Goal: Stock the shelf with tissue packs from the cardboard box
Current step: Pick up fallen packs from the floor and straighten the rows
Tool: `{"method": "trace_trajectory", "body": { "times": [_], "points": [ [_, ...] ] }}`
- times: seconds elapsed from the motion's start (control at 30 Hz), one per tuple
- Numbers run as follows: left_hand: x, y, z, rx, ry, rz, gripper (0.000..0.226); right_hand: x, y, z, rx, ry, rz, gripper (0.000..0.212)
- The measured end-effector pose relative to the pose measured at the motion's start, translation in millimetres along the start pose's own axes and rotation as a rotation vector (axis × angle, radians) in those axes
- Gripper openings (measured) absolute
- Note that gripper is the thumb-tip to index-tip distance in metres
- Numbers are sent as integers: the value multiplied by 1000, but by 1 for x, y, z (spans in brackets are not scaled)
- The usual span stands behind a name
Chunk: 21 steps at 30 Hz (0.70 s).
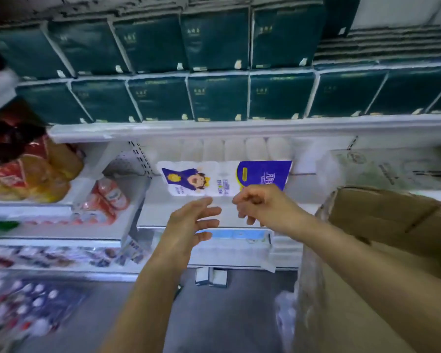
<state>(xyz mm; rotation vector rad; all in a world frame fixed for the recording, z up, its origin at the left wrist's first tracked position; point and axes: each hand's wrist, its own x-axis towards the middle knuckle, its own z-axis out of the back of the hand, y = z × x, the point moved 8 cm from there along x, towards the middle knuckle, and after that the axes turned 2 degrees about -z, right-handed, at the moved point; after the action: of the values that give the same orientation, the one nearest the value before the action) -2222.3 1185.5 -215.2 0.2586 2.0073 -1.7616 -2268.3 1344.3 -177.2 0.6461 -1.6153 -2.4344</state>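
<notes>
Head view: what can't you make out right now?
All in the head view:
cardboard box: contents hidden by its flap and the right edge.
right hand: curled fingers blurred; whether they pinch the tissue pack is unclear.
tissue pack print: too blurred to read.
goods at left: motion-blurred, cut by the left edge.
</notes>
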Motion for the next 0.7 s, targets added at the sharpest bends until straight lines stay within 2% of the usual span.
{"method": "trace_trajectory", "body": {
  "times": [0.13,0.23,0.33,0.53,0.7],
  "points": [
    [30,58,72,2,-56,147,19,42,-61,-79,46,76,-203,15],
    [47,104,125,-20,-91,259,18,59,-119,-131,139,24,-364,8],
    [62,152,177,-5,-162,375,15,68,-173,-176,173,-5,-493,11],
    [99,258,231,52,-194,557,18,94,-275,-250,126,-54,-651,11],
    [134,366,257,-25,-245,664,14,125,-368,-321,17,76,-671,26]
  ]
}}
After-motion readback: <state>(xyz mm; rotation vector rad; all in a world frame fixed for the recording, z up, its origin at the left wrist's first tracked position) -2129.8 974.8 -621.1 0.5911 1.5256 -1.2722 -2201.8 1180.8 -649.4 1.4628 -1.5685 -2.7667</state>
